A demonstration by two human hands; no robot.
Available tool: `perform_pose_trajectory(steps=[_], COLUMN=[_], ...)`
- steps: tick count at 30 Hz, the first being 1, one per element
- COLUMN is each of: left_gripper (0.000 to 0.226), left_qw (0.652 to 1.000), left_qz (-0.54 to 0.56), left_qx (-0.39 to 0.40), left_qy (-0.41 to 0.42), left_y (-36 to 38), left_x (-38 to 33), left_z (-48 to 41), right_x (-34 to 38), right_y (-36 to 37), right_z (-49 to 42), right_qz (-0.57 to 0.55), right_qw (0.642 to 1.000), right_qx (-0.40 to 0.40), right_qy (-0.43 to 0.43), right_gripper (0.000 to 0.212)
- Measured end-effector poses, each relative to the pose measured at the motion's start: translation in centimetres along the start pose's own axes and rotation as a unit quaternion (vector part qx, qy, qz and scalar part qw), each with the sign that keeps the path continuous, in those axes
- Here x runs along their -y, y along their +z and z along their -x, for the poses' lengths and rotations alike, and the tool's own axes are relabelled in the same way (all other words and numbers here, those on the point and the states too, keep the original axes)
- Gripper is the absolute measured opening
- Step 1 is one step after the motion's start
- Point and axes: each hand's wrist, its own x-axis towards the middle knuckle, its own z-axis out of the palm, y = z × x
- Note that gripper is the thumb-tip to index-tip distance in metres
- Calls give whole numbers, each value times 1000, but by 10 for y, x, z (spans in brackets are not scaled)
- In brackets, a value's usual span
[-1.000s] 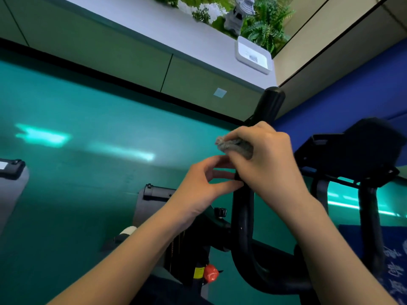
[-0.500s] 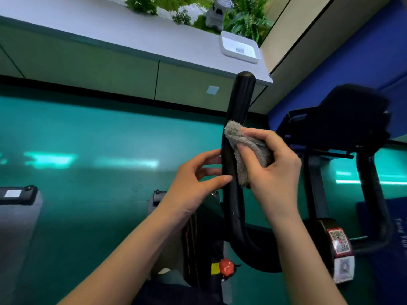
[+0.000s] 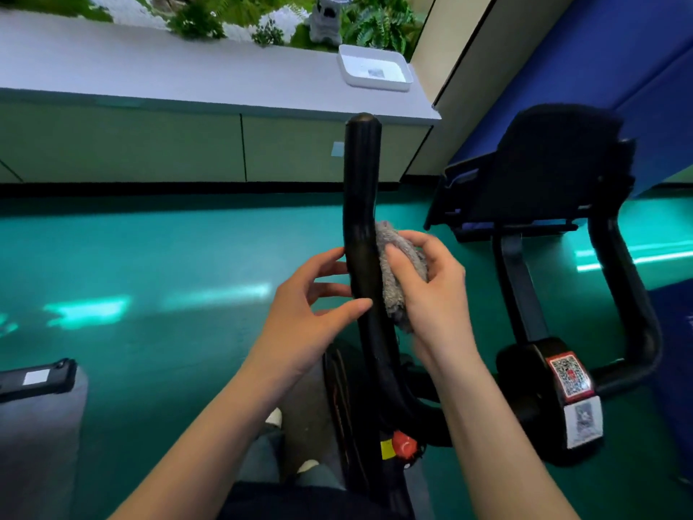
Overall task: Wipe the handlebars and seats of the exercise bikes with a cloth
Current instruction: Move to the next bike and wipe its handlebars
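**Cloth** (image 3: 399, 272): grey and fluffy, pressed against the right flank of the near handlebar (image 3: 360, 204), about midway down its upright stretch. A second ago it was bunched high, close under the rounded tip. Now the upper length stands bare above it. This looks like one downward pass under way. The lower curve, the far handlebar (image 3: 624, 283) and the seats are likely still to do.

**Right grip** (image 3: 435, 294): fingers curled over the cloth, pinning it to the bar. It has travelled down with the cloth.

**Left grip** (image 3: 311, 309): fingers extended and holding nothing. The thumb tip and fingertips touch the bar's left side, apparently to steady it.

**Edges:** just below both grips the bar bends in toward the frame, where a red knob (image 3: 404, 446) sits. The wipe has to follow that curve.

**Room:**
- To the right, the console mount (image 3: 543, 170) is near the right grip but apart from it.
- To the left is open teal floor (image 3: 150, 257).
- The counter (image 3: 187, 76), carrying a white tray (image 3: 375, 67), lies well beyond the tip.
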Motion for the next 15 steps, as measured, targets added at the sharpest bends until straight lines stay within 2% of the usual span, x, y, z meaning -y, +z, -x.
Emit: perform_pose_trajectory(steps=[4, 9, 13, 15], left_gripper=[55, 56, 56, 56], left_qw=[1000, 1000, 1000, 1000], left_qz=[-4, -9, 2, 4], left_qx=[3, -6, -11, -14], left_qy=[-4, -8, -9, -10], left_y=[0, 2, 2, 1], left_x=[-1, -2, -2, -2], left_z=[-1, 0, 3, 4], right_x=[-5, -2, -1, -1], right_y=[-27, -22, -6, -11], right_z=[9, -15, -24, -22], right_qz=[8, -15, -124, -175], right_qw=[994, 992, 958, 939], right_qx=[96, 77, 165, 194], right_qy=[45, 103, 201, 223], right_gripper=[10, 12, 11, 14])
